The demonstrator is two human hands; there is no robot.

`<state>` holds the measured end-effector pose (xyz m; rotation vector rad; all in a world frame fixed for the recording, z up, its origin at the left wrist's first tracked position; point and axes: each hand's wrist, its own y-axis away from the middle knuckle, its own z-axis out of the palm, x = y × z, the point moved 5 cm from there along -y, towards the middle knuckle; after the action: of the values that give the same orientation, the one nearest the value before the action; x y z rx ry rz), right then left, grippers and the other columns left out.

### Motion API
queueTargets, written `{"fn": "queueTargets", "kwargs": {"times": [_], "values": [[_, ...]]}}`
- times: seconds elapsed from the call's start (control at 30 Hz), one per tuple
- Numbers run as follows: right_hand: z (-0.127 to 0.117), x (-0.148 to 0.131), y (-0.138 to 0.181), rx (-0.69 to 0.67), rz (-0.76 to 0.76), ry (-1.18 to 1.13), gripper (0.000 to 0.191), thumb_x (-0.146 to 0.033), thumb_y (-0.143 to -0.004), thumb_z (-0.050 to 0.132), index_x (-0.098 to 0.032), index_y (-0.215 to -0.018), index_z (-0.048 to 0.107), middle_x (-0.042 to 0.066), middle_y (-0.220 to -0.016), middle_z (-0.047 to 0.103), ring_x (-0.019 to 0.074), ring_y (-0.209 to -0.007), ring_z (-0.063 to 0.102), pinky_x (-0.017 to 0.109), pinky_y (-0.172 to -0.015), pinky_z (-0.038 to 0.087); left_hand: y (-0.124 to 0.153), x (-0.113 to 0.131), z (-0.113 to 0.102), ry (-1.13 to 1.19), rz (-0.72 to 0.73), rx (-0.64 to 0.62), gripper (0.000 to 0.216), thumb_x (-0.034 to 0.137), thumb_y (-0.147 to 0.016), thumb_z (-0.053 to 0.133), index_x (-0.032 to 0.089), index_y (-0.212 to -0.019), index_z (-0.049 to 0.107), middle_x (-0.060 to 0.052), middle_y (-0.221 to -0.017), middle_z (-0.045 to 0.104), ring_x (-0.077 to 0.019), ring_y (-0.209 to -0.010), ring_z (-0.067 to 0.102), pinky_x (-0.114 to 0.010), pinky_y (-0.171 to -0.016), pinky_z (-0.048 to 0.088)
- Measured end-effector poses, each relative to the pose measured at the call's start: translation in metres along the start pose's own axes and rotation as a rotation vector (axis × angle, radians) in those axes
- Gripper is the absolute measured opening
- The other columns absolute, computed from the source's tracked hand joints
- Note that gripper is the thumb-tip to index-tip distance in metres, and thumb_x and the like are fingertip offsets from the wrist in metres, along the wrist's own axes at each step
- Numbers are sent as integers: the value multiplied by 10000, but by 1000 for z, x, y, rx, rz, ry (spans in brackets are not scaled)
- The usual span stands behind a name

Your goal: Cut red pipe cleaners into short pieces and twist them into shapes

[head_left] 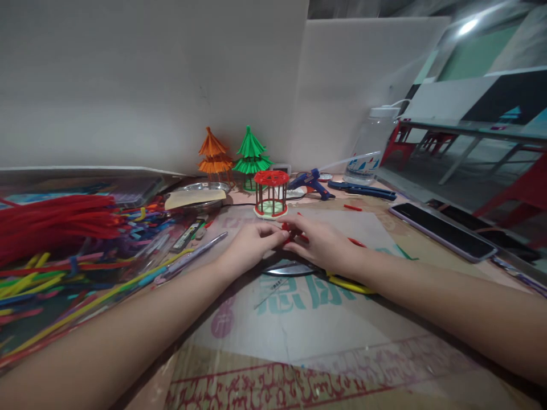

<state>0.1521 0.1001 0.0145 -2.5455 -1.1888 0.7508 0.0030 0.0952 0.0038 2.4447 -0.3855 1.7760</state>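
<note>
My left hand [255,242] and my right hand [321,242] meet at the middle of the work surface, fingers pinched around a small red pipe cleaner piece [287,232]. Most of that piece is covered by the fingers. Just behind them stands a small round pavilion frame [271,196] with a red top ring, brown posts and a pale green base edged in red. A shiny curved metal object [290,269] lies below the hands, partly hidden. Beside it, under my right wrist, a yellow loop [352,286] shows; its kind is unclear.
Orange [212,151] and green [252,151] tiered roof models stand behind. A blue glue gun [311,183], a water bottle [370,145] and a phone [442,230] are right. Red pipe cleaners [60,222] and coloured scraps crowd the left, near a metal dish [205,188].
</note>
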Motion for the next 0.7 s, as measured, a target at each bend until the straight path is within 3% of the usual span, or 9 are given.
{"fn": "queueTargets", "kwargs": {"times": [0.13, 0.23, 0.33, 0.4, 0.47, 0.53, 0.6, 0.7], "values": [[-5, -4, -2, -21, 20, -56, 469, -261, -886, 644, -231, -1335, 508, 69, -1044, 701, 205, -889, 658, 325, -752, 492, 2, 4, 0, 2, 28, 13, 289, 429, -803, 660, 158, -711, 701, -20, -713, 698, -151, -666, 590, -267, -680, 432], [-26, -4, -7, -10, 73, -123, 441, -287, -906, 612, -214, -1327, 500, 49, -972, 707, 188, -851, 657, 298, -717, 485, 3, 3, 1, 70, 16, 34, 275, 422, -822, 666, 156, -756, 695, -34, -785, 726, -161, -725, 641, -271, -725, 460], [-53, 5, -14, -23, 155, 27, 166, -280, -922, 558, -197, -1041, 638, 36, -867, 699, 172, -754, 624, 277, -646, 434, 2, -3, 4, 236, -53, 36, 249, 408, -827, 680, 159, -821, 678, -58, -886, 745, -178, -778, 697, -290, -757, 493], [-59, 17, -15, -190, 212, 149, 126, -305, -886, 598, -207, -921, 669, 33, -840, 698, 172, -704, 604, 267, -583, 381, 2, -6, 5, 321, -87, 41, 257, 416, -818, 697, 162, -824, 659, -66, -910, 743, -189, -783, 716, -299, -748, 508], [-54, 27, -11, -394, 251, 175, 195, -406, -855, 642, -215, -883, 672, 28, -811, 692, 175, -670, 592, 262, -537, 343, 2, -8, 5, 329, -92, 54, 280, 431, -804, 714, 158, -813, 654, -74, -907, 741, -196, -779, 723, -294, -721, 510], [-42, 31, -7, -506, 260, 155, 268, -486, -838, 650, -221, -874, 663, 18, -776, 679, 175, -650, 580, 260, -521, 330, 1, -8, 4, 299, -83, 60, 300, 445, -797, 718, 151, -815, 661, -81, -902, 739, -201, -777, 724, -283, -695, 503], [-29, 27, -5, -501, 247, 130, 250, -471, -852, 635, -224, -875, 662, 14, -773, 674, 171, -651, 577, 259, -529, 328, 1, -7, 4, 280, -66, 54, 311, 455, -801, 712, 148, -821, 667, -74, -888, 736, -201, -771, 724, -279, -687, 497], [-14, 16, -9, -364, 222, 87, 181, -381, -894, 608, -212, -895, 672, 23, -790, 686, 162, -670, 586, 253, -561, 336, 1, -6, 2, 263, -30, 53, 313, 462, -804, 707, 152, -803, 669, -49, -838, 723, -192, -749, 716, -291, -714, 505]]}}
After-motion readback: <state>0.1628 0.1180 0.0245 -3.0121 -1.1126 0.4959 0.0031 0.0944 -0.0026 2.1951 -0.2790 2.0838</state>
